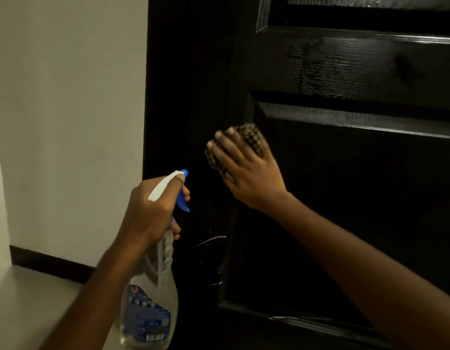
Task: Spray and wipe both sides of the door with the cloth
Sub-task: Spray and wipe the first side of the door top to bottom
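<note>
Against the door (345,198), the cloth (251,137) is pressed under the spread right hand (246,173), the spray bottle (148,299) gripped in the left hand (153,210); drips (214,248) lower down may be missed, leaving streaks.

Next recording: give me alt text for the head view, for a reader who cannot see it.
A right hand presses a checked cloth flat against a dark panelled door, while the left hand grips a clear spray bottle by its neck, nozzle towards the door. A pale wall stands to the left.
</note>
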`<state>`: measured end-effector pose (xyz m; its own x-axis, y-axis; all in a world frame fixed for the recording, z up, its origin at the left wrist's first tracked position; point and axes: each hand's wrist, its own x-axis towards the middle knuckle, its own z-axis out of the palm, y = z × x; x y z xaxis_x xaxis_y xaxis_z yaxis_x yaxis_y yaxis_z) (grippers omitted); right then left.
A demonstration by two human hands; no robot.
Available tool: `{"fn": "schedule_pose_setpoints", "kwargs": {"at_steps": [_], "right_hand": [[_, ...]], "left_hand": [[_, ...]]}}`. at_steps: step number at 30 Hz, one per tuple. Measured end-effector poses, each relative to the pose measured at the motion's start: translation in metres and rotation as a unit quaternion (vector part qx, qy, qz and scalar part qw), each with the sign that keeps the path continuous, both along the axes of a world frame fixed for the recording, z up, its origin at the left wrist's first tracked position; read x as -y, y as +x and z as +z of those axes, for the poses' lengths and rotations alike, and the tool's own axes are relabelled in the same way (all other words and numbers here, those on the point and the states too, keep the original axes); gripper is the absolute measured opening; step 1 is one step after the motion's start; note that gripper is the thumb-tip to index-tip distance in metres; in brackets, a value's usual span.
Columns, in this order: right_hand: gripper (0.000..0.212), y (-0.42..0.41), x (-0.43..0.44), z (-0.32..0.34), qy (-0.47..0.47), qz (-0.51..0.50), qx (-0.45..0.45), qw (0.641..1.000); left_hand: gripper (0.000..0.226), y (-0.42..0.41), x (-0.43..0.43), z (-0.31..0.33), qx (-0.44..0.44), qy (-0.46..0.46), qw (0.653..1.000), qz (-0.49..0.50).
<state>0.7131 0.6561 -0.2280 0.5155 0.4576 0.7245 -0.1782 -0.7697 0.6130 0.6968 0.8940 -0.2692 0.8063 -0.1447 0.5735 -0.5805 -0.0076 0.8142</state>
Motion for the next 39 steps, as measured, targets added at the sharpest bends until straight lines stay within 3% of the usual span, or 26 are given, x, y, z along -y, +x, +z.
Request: {"fn": "schedule_pose_setpoints", "kwargs": {"at_steps": [7, 15, 23, 29, 34, 37, 39], "right_hand": [[0.066, -0.007, 0.007, -0.039, 0.014, -0.010, -0.024, 1.000], [0.063, -0.003, 0.009, -0.046, 0.043, 0.006, 0.008, 0.999], [0.066, 0.009, -0.018, -0.061, 0.139, 0.037, 0.030, 0.989], [0.069, 0.031, -0.043, -0.141, 0.036, 0.019, -0.015, 0.999], [0.076, 0.012, -0.026, -0.239, -0.089, -0.008, -0.156, 0.984], [0.072, 0.008, -0.021, -0.232, -0.076, 0.001, -0.154, 0.985], [0.068, 0.011, -0.026, -0.200, -0.021, 0.023, -0.105, 0.994]], "left_hand": [[0.040, -0.016, 0.013, -0.033, 0.003, 0.015, 1.000, 0.018], [0.041, -0.008, 0.021, -0.077, -0.074, 0.027, 0.997, 0.007], [0.042, 0.009, 0.013, -0.111, -0.108, 0.056, 0.992, 0.014], [0.037, 0.025, 0.001, -0.114, -0.054, 0.012, 0.996, 0.063], [0.037, 0.042, -0.003, -0.119, -0.024, 0.015, 0.998, 0.059], [0.036, 0.049, -0.005, -0.125, -0.015, 0.016, 0.998, 0.059], [0.036, 0.051, -0.006, -0.128, -0.017, 0.011, 0.998, 0.052]]}}
